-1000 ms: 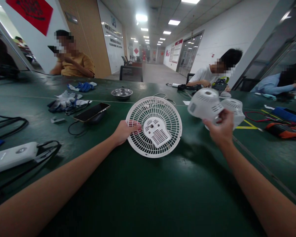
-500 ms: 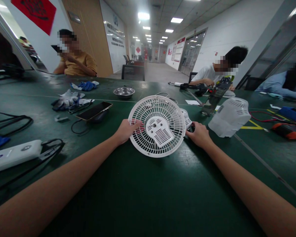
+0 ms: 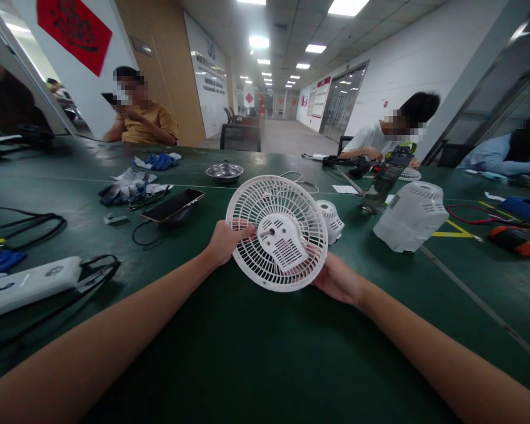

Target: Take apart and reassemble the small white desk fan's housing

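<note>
A round white fan grille (image 3: 277, 233) is held tilted above the table, its slatted centre plate and a small metal shaft facing me. My left hand (image 3: 224, 241) grips its left rim, thumb over the front slats. My right hand (image 3: 341, 281) is at the lower right, reaching behind the grille; its fingers show only partly through the slats. Behind the right rim stands a small white vented housing (image 3: 331, 221), partly covered by the grille and apart from my right hand. A thin pale cable (image 3: 308, 184) lies behind the grille.
On the green table (image 3: 265, 359) are a steel bowl (image 3: 225, 172), a phone (image 3: 174, 205), gloves (image 3: 130, 187) and a power strip (image 3: 30, 287) at left. A white plastic housing (image 3: 411, 217), a bottle (image 3: 386, 179) and an orange-black meter (image 3: 519, 240) are at right. Several people sit around.
My right hand has left the small vented housing and moved behind the lower right of the grille. The grille has shifted slightly left and down, still in my left hand.
</note>
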Demonstrator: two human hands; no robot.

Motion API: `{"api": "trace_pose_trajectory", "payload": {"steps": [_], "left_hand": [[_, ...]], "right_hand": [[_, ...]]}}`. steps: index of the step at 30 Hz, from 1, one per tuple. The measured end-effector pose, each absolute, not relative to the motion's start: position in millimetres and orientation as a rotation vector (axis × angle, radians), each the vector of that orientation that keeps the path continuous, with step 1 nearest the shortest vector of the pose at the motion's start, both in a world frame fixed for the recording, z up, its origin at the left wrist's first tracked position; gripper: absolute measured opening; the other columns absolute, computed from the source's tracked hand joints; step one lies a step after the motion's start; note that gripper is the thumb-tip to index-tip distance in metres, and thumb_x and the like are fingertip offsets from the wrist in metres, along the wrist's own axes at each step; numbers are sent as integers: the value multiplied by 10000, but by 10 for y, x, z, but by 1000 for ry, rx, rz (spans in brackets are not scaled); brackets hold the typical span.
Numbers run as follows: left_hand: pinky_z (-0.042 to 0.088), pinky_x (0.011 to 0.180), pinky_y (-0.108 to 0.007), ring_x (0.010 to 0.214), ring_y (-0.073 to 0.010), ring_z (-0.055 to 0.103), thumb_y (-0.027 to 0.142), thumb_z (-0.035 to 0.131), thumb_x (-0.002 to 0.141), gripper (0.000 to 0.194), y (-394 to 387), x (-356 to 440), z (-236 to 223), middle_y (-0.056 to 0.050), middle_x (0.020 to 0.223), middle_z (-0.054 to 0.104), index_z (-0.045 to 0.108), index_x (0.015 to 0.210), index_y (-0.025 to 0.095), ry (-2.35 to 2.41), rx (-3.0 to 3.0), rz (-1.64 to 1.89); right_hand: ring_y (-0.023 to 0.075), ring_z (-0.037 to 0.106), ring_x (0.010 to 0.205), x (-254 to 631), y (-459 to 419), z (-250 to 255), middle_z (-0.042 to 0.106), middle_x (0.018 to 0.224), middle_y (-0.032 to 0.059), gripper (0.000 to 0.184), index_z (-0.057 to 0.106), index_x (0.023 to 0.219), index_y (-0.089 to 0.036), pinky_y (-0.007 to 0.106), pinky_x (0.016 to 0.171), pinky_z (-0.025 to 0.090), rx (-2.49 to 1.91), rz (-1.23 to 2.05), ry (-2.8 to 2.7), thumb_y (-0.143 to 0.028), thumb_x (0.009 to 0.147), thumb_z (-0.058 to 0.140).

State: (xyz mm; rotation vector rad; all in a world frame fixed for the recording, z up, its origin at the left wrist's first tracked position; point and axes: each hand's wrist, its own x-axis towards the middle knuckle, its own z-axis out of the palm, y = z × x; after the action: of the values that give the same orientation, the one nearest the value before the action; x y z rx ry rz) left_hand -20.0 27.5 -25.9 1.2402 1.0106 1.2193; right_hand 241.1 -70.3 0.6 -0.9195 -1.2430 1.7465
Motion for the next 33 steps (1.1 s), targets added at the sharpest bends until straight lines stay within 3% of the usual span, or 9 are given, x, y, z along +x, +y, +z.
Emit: {"api": "trace_pose_trajectory", "payload": {"steps": [5, 9, 11, 15, 19, 23, 27, 33], "left_hand": [[564, 790, -421, 795, -262, 710, 372, 857, 712, 286, 267, -183, -273, -85, 825, 755, 748, 847, 145, 964, 1323, 1246], [538, 891, -411, 945, -254, 691, 440, 807, 775, 399, 300, -134, -259, -93, 1012, 752, 715, 1035, 152, 803, 1285, 1239], [535, 888, -396, 986, -252, 678, 540, 731, 826, 473, 327, -131, -249, -105, 1067, 740, 685, 1099, 157, 735, 1176, 1220], [536, 864, -386, 1012, -283, 679, 754, 520, 857, 651, 354, -200, -227, -139, 1030, 744, 702, 1031, 154, 719, 1013, 1110], [516, 944, -443, 1115, -341, 668, 812, 374, 868, 788, 316, -280, -177, -182, 1058, 753, 714, 1063, 129, 631, 941, 961], [532, 943, -477, 1048, -351, 706, 653, 503, 902, 613, 307, -306, -142, -194, 1019, 763, 717, 1053, 99, 656, 901, 819], [560, 934, -404, 921, -256, 742, 324, 604, 926, 279, 350, -282, -156, -155, 1026, 766, 716, 1061, 107, 710, 822, 774], [571, 935, -365, 898, -222, 747, 198, 632, 920, 207, 365, -238, -172, -182, 1068, 754, 712, 1063, 72, 741, 813, 774]], "right_hand": [[255, 697, 1039, 2260, -820, -13, 757, 1090, 60, 317, 723, 1012, -233, 446, 931, 555, -834, 1742, -1148, -507, 880, 633], [275, 703, 988, 2284, -787, -53, 760, 1029, 70, 323, 719, 1014, -221, 441, 869, 564, -864, 1561, -1106, -498, 857, 659], [284, 698, 985, 2342, -745, -55, 752, 1029, 69, 354, 702, 1070, -232, 438, 838, 565, -893, 1409, -1130, -496, 836, 680], [282, 677, 949, 2523, -677, -3, 728, 1027, 74, 397, 685, 1085, -213, 421, 797, 553, -1070, 985, -1347, -468, 786, 739], [281, 663, 980, 2652, -663, 33, 700, 1136, 96, 510, 643, 1208, -205, 454, 871, 542, -1196, 629, -1578, -467, 784, 751], [304, 656, 1038, 2647, -647, 15, 684, 1188, 104, 579, 622, 1251, -243, 486, 945, 517, -1214, 350, -1886, -490, 754, 785], [312, 646, 1053, 2597, -625, 19, 668, 1178, 116, 574, 611, 1239, -233, 487, 942, 512, -1208, 233, -2082, -515, 764, 768], [299, 629, 1080, 2752, -536, 51, 649, 1214, 112, 514, 547, 1316, -242, 469, 943, 504, -1144, 239, -2110, -466, 870, 672]]}}
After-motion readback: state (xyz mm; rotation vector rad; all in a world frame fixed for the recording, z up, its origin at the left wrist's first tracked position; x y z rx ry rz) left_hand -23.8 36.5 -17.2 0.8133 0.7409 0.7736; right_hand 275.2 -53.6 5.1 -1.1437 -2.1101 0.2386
